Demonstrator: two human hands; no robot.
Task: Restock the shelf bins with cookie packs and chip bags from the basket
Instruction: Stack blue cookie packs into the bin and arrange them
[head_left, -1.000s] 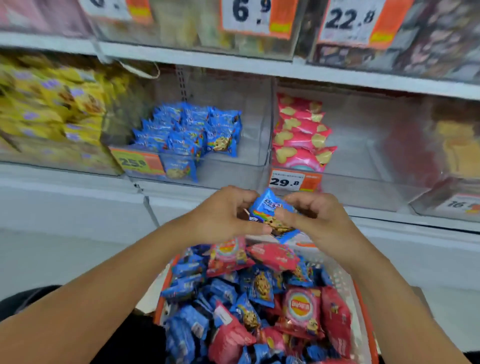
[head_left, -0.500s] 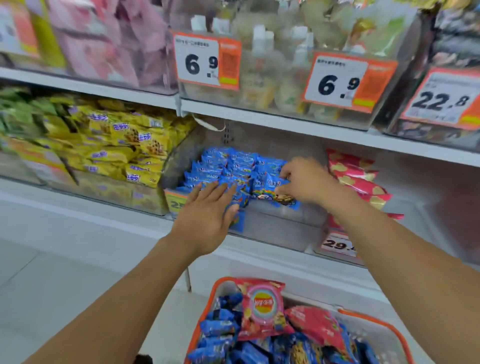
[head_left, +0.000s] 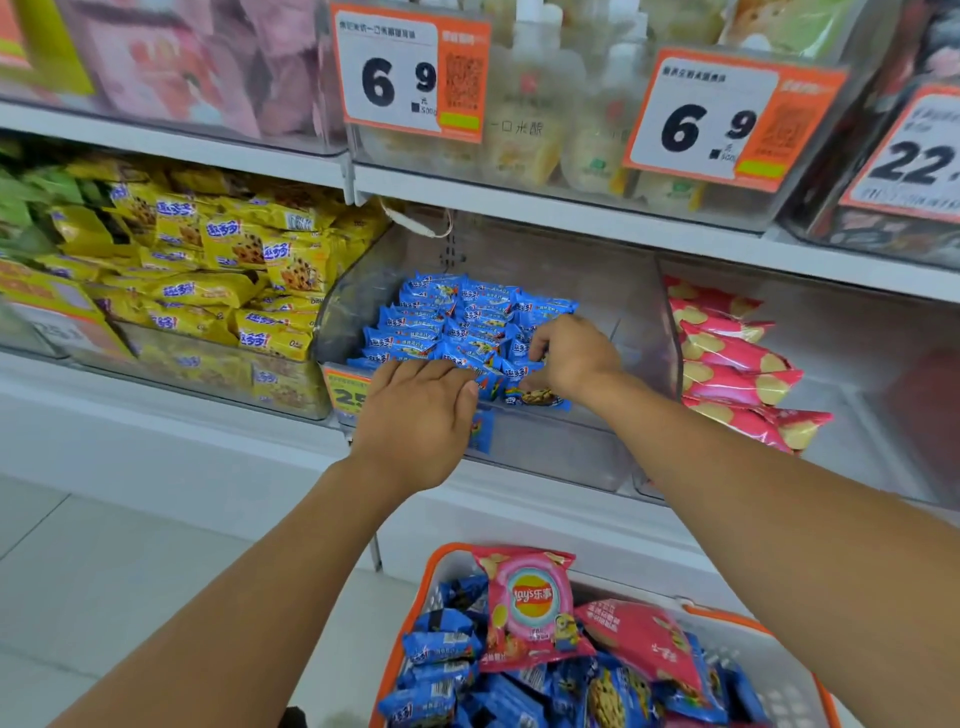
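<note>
A clear shelf bin (head_left: 561, 452) holds a pile of blue cookie packs (head_left: 447, 317). My right hand (head_left: 571, 356) reaches into the bin and grips one blue cookie pack (head_left: 540, 399) at the front of the pile. With its fingers flat, my left hand (head_left: 415, 410) rests on the packs at the bin's front left edge, covering part of the price tag. Below, an orange basket (head_left: 769, 631) holds several blue cookie packs (head_left: 441, 644) and pink chip bags (head_left: 530, 603).
Left of the blue bin is a bin of yellow cookie packs (head_left: 234, 280). To the right, a clear bin holds pink chip bags (head_left: 737, 364) stacked at its left side. The upper shelf carries bins with price tags (head_left: 410, 73). White floor lies at lower left.
Both hands left the basket and rose to the shelf. My right hand carried the blue cookie pack into the bin; my left hand then came down onto the packs at the bin's front.
</note>
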